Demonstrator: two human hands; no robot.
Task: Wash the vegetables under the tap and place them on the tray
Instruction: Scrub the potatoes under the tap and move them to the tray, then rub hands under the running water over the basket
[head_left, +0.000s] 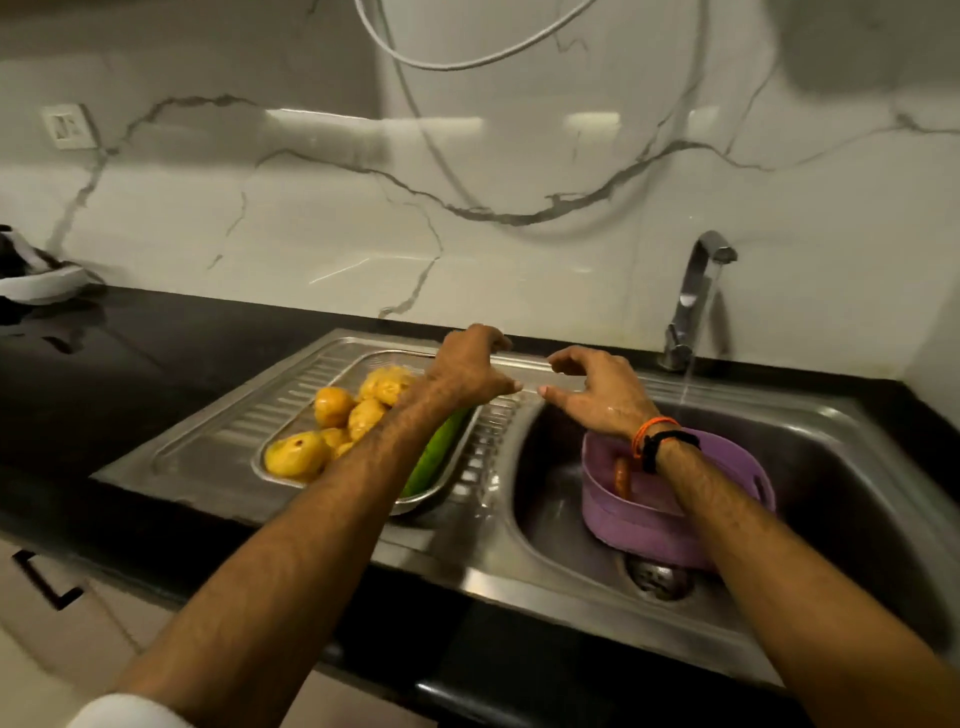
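Note:
A steel tray on the sink's drainboard holds several yellow-orange potatoes and a long green cucumber along its right side. My left hand hovers above the tray's far right corner, fingers loosely curled, holding nothing. My right hand hangs over the basin's left edge, fingers spread and wet, empty. Below my right wrist a purple tub sits in the basin with a carrot inside. Water runs from the tap into the basin.
The steel sink basin has its drain beneath the tub. Black countertop stretches left, with a cloth at the far left. A marble backsplash with a wall socket rises behind.

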